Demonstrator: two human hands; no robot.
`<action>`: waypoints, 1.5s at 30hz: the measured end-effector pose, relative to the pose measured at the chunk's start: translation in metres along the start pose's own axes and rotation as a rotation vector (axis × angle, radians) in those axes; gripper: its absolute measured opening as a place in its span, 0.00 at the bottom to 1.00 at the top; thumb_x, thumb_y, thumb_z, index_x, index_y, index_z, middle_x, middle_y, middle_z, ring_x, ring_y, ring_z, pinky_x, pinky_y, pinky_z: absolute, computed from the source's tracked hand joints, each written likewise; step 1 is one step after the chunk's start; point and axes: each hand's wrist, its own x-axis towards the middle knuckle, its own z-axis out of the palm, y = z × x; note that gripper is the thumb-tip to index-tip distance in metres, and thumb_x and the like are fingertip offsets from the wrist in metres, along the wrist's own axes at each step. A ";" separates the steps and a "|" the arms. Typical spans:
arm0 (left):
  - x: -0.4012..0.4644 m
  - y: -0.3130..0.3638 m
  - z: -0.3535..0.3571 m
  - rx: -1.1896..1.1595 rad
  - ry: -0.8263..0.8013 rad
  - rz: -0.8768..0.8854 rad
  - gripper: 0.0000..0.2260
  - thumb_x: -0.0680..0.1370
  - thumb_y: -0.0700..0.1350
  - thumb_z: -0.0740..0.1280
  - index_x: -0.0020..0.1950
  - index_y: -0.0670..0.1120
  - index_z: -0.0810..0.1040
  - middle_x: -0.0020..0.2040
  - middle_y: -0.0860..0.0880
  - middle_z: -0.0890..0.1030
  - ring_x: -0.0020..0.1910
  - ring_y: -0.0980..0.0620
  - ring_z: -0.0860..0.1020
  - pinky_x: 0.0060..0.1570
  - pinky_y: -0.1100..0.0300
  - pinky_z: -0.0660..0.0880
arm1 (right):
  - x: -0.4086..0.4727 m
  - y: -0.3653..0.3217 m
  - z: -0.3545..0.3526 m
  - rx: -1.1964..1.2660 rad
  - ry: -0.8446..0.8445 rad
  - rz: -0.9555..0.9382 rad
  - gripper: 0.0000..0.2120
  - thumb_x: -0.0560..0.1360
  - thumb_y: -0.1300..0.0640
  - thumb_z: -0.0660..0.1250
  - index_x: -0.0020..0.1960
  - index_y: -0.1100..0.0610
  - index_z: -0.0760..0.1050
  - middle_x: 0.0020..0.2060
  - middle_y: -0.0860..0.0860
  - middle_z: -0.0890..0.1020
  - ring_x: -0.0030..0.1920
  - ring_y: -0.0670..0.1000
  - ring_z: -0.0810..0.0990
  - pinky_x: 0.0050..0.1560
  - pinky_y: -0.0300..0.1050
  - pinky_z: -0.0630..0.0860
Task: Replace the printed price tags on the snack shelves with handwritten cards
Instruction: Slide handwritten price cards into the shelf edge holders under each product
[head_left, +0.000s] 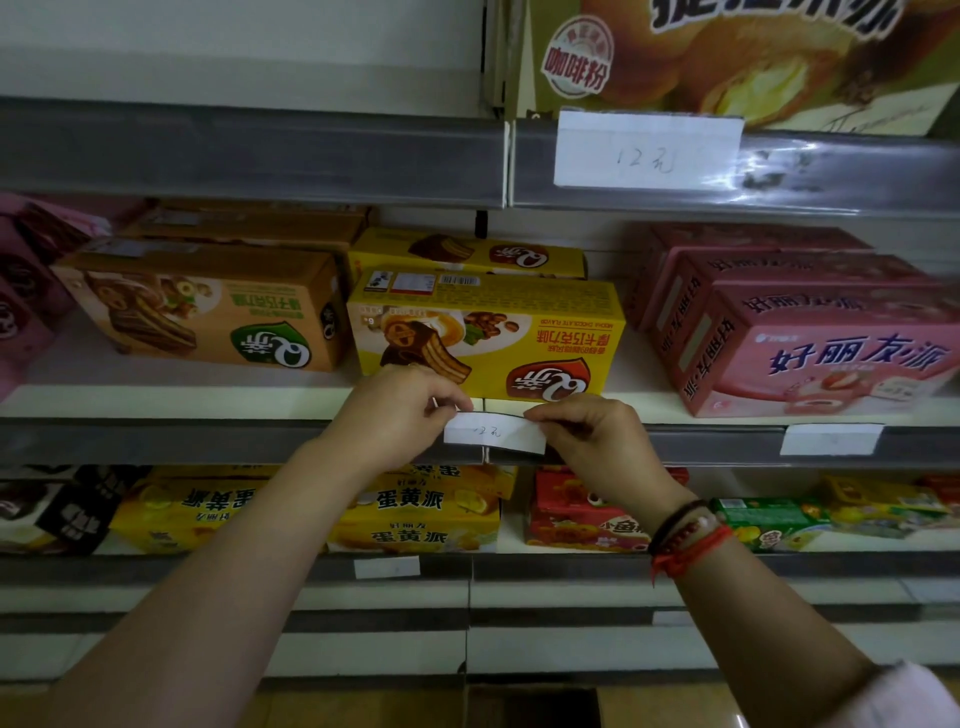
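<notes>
A small white handwritten card (493, 432) rests against the grey price rail (208, 439) of the middle shelf, right where two rail sections meet. My left hand (400, 410) pinches its left end and my right hand (587, 434) pinches its right end. Directly behind the card stands a yellow chocolate pie box (488, 332). Another handwritten card (647, 150) sits in the rail of the shelf above, and a white card (831, 439) sits further right on the middle rail. A white card (387, 566) is on the rail below.
An orange-brown pie box (208, 306) stands left of the yellow one, pink boxes (810, 343) to the right. The shelf below holds yellow egg-yolk pie boxes (410, 514), a red box (582, 514) and green packs (769, 519). Red and dark bracelets (685, 535) circle my right wrist.
</notes>
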 end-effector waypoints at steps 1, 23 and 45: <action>0.000 0.000 -0.001 0.006 -0.002 0.000 0.09 0.76 0.44 0.64 0.52 0.53 0.82 0.46 0.52 0.79 0.41 0.56 0.71 0.42 0.61 0.69 | 0.000 0.000 0.000 -0.012 0.004 -0.015 0.10 0.72 0.64 0.64 0.49 0.55 0.81 0.43 0.50 0.80 0.47 0.47 0.77 0.47 0.26 0.70; -0.010 -0.011 -0.010 0.073 -0.025 -0.117 0.08 0.75 0.44 0.65 0.49 0.54 0.82 0.55 0.52 0.82 0.55 0.51 0.77 0.52 0.56 0.74 | 0.014 -0.019 0.009 -0.204 -0.074 -0.084 0.10 0.72 0.62 0.63 0.49 0.56 0.81 0.49 0.51 0.83 0.44 0.44 0.74 0.47 0.39 0.72; -0.015 -0.020 -0.019 0.199 -0.033 -0.095 0.09 0.76 0.44 0.64 0.51 0.54 0.81 0.56 0.51 0.81 0.55 0.50 0.76 0.51 0.54 0.74 | 0.017 -0.021 0.017 -0.288 -0.174 -0.169 0.13 0.73 0.64 0.61 0.53 0.53 0.79 0.48 0.55 0.81 0.51 0.54 0.76 0.50 0.52 0.75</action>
